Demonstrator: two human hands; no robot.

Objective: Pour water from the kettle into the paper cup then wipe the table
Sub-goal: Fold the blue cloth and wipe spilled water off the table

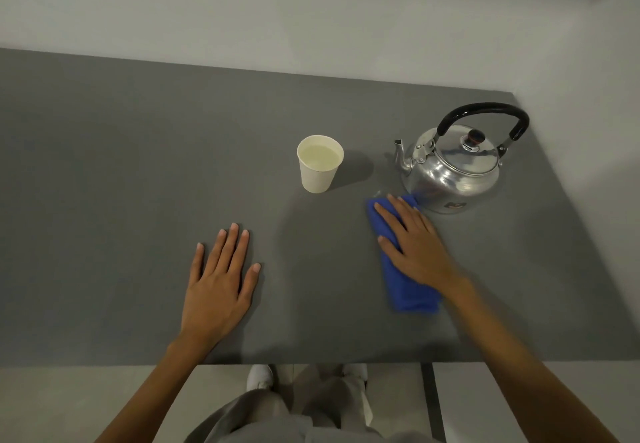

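A white paper cup (319,165) full of water stands upright near the middle of the grey table (121,183). To its right sits a shiny metal kettle (453,169) with a black handle, its spout pointing left toward the cup. A folded blue cloth (408,286) lies on the table just in front of the kettle. My right hand (412,241) presses flat on top of the cloth, fingers spread, fingertips close to the kettle's base. My left hand (221,280) rests palm down on the bare table, fingers apart, holding nothing.
White walls border the table at the back and right, close behind the kettle. The table's front edge (311,363) runs just above my legs and shoes. Pale floor shows below.
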